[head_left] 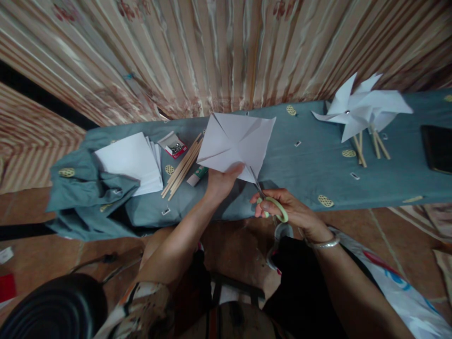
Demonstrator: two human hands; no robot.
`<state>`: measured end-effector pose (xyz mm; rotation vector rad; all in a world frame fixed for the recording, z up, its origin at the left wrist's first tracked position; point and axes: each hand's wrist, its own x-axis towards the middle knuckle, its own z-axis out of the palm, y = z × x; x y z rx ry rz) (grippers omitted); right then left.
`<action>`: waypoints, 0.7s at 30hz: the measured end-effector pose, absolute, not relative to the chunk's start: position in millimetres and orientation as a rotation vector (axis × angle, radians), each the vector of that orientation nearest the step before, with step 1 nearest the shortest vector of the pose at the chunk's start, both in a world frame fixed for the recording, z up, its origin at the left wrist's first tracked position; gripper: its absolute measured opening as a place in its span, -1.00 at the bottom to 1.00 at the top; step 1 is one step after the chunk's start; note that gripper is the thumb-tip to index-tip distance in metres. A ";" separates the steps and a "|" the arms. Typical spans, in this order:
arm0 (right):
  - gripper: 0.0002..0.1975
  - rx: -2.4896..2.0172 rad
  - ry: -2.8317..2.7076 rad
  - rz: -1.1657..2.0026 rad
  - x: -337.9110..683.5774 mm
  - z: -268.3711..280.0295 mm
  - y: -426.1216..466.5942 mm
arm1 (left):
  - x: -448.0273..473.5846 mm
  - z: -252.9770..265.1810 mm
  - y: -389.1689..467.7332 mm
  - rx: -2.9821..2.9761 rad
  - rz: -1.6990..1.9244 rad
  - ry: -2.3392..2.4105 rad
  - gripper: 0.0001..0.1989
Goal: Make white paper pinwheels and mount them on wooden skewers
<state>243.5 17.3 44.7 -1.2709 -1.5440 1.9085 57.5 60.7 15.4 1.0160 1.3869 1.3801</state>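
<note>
My left hand (223, 181) grips the near edge of a white square sheet of paper (243, 136), thumb on top. Slits run from several of the sheet's corners toward its middle. In my right hand (282, 206) is a pair of scissors (278, 207) with pale green handles. Its blades lie at the sheet's near right corner, on the paper. Left of the sheet rest several thin wooden sticks (182, 165), a small open red and white box (173, 145) of shiny metal pieces, and a green and white box (197, 175) partly hidden by my hand.
A stack of white paper (130, 160) lies at the left on the grey-green cloth (303, 174). White paper pinwheels (360, 108) on sticks lie at the right, near a dark flat object (437, 148). A pleated curtain (226, 52) hangs behind. A black round seat (56, 310) stands lower left.
</note>
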 end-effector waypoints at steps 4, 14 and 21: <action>-0.48 -1.281 -1.528 1.927 242.7 44.9 17.6 | 57.6 14.9 61.1 0.988 1.385 1.378 -0.46; -0.46 -1.314 -1.471 1.951 239.4 41.7 16.5 | 54.3 10.0 63.2 1.064 1.370 1.393 -0.51; -0.42 -1.322 -1.420 1.988 238.4 42.9 17.7 | 53.5 4.9 65.6 1.197 1.359 1.446 -0.60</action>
